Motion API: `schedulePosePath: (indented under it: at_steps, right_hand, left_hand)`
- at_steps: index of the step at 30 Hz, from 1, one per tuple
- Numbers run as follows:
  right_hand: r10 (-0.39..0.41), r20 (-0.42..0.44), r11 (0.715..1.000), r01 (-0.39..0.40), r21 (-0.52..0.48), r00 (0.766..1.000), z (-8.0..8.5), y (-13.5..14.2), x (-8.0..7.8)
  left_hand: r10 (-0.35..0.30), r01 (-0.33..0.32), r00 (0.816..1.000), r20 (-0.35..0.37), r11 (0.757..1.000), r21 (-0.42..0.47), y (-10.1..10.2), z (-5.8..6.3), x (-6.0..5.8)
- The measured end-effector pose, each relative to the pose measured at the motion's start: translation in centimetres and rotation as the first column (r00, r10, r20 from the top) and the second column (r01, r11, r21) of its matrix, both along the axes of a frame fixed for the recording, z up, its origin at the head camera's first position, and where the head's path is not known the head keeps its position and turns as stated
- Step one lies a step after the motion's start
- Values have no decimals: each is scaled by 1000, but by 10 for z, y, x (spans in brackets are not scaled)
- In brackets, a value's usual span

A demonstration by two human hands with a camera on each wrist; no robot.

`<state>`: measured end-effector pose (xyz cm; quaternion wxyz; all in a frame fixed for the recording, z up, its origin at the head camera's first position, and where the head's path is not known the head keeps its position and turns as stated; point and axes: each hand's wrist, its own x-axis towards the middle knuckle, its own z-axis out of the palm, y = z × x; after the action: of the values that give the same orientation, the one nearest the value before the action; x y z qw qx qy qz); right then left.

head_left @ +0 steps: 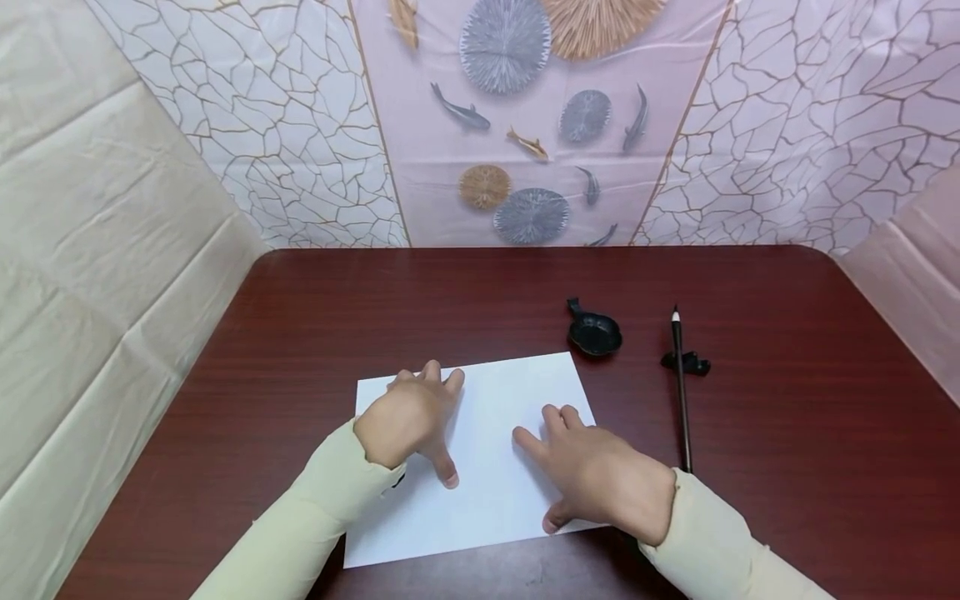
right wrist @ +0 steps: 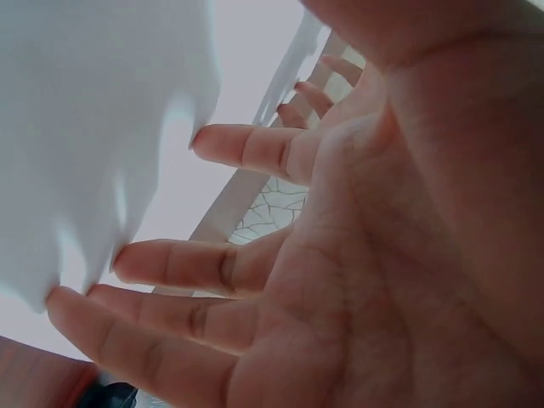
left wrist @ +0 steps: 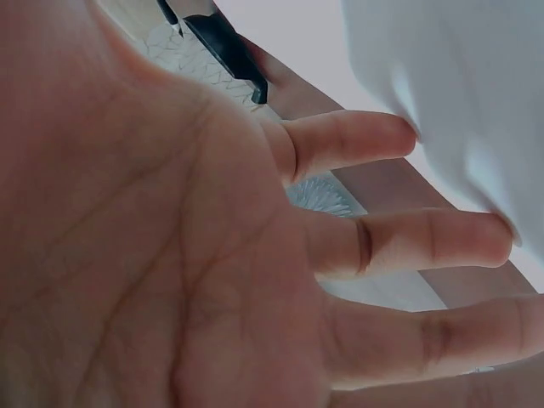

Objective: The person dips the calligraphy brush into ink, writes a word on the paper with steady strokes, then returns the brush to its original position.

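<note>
A blank white sheet of paper point(head_left: 487, 467) lies slightly askew on the dark table. Fingers spread, my left hand point(head_left: 412, 417) touches the sheet's left part, its fingertips near the far edge and the thumb pointing toward the middle. On the right part rests my right hand point(head_left: 592, 475), also spread, its thumb by the near edge. In the left wrist view the straight fingers point(left wrist: 357, 140) meet the white paper point(left wrist: 450, 93) at their tips. The right wrist view likewise has extended fingers point(right wrist: 183, 263) with tips on the paper point(right wrist: 85, 127).
Beyond the sheet's far right corner sits a small black ink dish point(head_left: 595, 335) with a handle. Farther right, a writing brush point(head_left: 681, 392) leans on a black brush rest point(head_left: 693, 363). Patterned cloth point(head_left: 517, 167) hangs behind the reddish-brown table point(head_left: 810, 400).
</note>
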<state>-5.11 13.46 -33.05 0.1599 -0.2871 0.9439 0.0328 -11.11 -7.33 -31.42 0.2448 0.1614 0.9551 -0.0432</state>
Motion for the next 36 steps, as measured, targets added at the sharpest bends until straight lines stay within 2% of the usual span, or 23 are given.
schedulePosePath:
  at_steps: [7, 11, 16, 19, 25, 31, 36]
  right_hand:
    - [10, 19, 999, -9, -35, 1000, 6, 3, -8]
    - [-24, 106, 997, 31, -64, 994, 15, 11, -15]
    - [-104, 208, 989, 124, -84, 973, 22, 22, -23]
    - [-118, 244, 985, 145, -97, 963, 20, 26, -26]
    - [-96, 247, 990, 118, -76, 964, 11, 26, -33]
    - [-178, 286, 976, 205, -68, 942, 7, 30, -37]
    - [-221, 297, 967, 249, -58, 929, 7, 33, -39]
  left_hand:
    - [-52, 52, 998, -18, 999, -8, 3, 0, 3]
    - [-81, 80, 996, -23, 996, -25, 6, -2, 4]
    - [-152, 149, 987, -50, 987, -62, 11, -7, 3]
    - [-182, 176, 981, -67, 980, -95, 15, -8, 2]
    - [-198, 191, 976, -87, 978, -86, 16, -10, 3]
    - [-203, 198, 976, -81, 978, -59, 17, -11, 2]
    - [-210, 207, 973, -91, 977, -45, 17, -13, 1]
